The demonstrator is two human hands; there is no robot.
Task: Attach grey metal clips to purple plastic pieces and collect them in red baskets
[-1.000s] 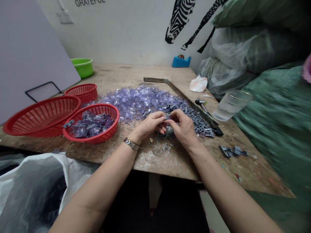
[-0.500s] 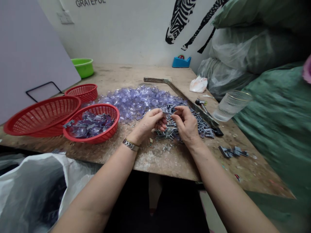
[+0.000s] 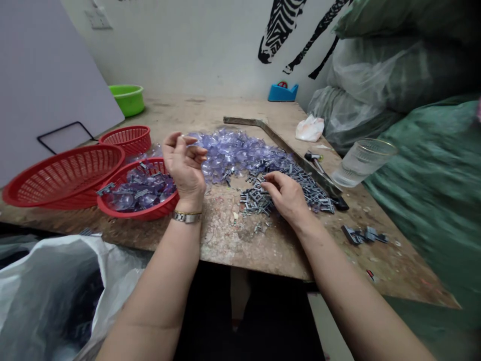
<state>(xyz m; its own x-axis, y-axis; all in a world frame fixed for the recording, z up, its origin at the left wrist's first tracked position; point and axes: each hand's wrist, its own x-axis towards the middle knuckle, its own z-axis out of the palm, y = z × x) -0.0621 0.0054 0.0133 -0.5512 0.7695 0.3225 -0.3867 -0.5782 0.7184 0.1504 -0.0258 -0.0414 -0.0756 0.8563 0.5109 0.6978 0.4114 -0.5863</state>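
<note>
The translucent purple pieces point(image 3: 240, 145) look like glossy, smooth plastic; the small grey clips point(image 3: 253, 200) are duller plastic. Smooth, slightly shiny plastic forms the slotted red baskets point(image 3: 150, 215). The wooden tabletop point(image 3: 233, 245) is matt, scuffed and rough; the linked wristband point(image 3: 187, 217) is polished metal, the tumbler point(image 3: 363, 163) clear and shiny.

- We see translucent purple pieces point(image 3: 223, 155)
- We have grey parts point(image 3: 313, 189)
- Our baskets point(image 3: 67, 173) are red
- Our basin point(image 3: 131, 106) is green
- Our zebra picture point(image 3: 280, 27) has black-and-white stripes
</note>
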